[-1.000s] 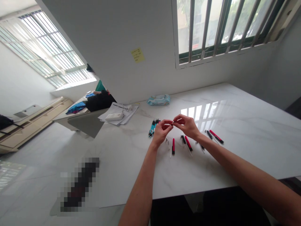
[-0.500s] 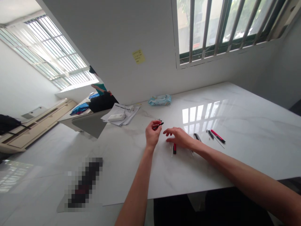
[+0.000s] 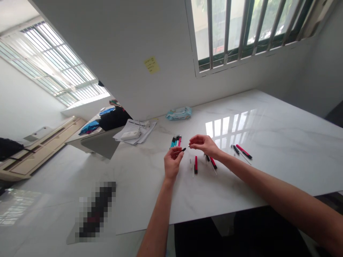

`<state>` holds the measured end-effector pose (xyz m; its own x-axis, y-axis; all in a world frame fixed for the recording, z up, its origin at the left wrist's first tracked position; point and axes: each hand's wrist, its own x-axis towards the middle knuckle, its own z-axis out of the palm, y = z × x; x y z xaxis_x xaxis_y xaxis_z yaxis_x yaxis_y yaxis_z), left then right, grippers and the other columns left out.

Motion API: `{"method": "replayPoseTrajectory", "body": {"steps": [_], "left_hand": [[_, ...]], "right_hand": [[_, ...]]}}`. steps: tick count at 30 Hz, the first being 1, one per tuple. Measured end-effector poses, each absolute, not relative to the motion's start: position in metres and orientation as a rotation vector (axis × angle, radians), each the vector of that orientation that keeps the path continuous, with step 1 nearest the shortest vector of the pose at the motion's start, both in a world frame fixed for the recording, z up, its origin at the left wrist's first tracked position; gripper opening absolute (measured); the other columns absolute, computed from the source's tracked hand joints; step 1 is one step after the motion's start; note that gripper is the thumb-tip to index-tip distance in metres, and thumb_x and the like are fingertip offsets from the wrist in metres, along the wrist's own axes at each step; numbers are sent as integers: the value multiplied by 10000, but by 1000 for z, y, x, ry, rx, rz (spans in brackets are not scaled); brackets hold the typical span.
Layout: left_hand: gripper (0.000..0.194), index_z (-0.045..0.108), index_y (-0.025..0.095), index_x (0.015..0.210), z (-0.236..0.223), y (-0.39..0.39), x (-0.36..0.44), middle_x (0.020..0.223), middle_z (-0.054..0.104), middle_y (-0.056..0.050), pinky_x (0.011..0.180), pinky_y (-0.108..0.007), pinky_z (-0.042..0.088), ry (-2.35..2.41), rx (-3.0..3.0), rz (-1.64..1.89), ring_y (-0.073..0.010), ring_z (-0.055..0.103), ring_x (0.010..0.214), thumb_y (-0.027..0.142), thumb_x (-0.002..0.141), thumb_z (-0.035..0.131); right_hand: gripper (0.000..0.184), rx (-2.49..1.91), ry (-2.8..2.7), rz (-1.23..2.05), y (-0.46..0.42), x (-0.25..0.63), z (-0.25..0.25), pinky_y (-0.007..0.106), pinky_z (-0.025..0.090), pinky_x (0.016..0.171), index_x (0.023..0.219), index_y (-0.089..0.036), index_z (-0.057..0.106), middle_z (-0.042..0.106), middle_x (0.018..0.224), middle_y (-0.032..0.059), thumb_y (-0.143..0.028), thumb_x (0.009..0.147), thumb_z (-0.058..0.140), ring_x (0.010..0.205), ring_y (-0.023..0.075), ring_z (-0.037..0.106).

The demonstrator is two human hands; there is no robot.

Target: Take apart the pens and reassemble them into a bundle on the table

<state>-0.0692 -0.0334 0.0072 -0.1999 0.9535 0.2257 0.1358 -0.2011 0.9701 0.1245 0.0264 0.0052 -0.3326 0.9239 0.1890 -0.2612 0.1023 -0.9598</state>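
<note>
Inspected left to right. A sheaf of printed papers lies on the white marble tabletop, with a packet of wet wipes beyond it. The left hand has a slim dark pen part pinched between thumb and forefinger, the remaining fingers curled in. A bundle of teal-and-black pens lies just behind that hand. The right hand hovers to its right, fingertips drawn close around a tiny item; whether it is gripped cannot be determined. Below the hands lie a red-and-black pen and a thin white tube; further right are more red-and-black pens. Recommended practice: keep small parts pinched firmly, low over the marble, to prevent loss.
</note>
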Motion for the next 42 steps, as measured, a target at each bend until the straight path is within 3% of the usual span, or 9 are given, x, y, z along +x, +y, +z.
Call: {"method": "replayPoseTrajectory", "body": {"steps": [19,29,34,38,42], "left_hand": [[277,718,199,1007,11,-36,-66,975,732,-53,877,-308,571,1305,1400,1425,-188,721,947,296,767,818],[259,724,200,1000,12,-36,-66,996,735,-58,915,-330,582,1304,1429,1420,-192,718,967,274,768,813],[259,720,204,1003,11,-37,-66,995,736,-53,898,-326,581,1313,1443,1422,-191,723,958,293,776,806],[252,722,207,999,11,-37,-66,999,739,-54,893,-322,577,1316,1444,1419,-191,723,955,289,776,806],[253,721,205,999,12,-37,-65,997,737,-50,893,-317,572,1312,1435,1414,-190,721,961,277,773,810]], "right_hand": [[290,-692,-1482,1444,23,123,4,363,595,895,958,-189,728,793,976,63,-343,737,835,931,205,754],[216,-824,-1723,1192,20,128,7,317,565,774,1011,-208,753,804,909,55,-392,903,722,848,199,753],[212,-815,-1755,1169,21,131,8,322,576,799,1050,-215,751,803,969,60,-353,891,729,900,206,756],[150,-819,-1822,1106,22,133,8,314,566,777,955,-212,764,794,938,48,-337,882,726,856,196,733],[223,-895,-1894,1045,21,136,11,302,527,718,927,-214,774,780,852,35,-413,937,673,766,182,701]]}}
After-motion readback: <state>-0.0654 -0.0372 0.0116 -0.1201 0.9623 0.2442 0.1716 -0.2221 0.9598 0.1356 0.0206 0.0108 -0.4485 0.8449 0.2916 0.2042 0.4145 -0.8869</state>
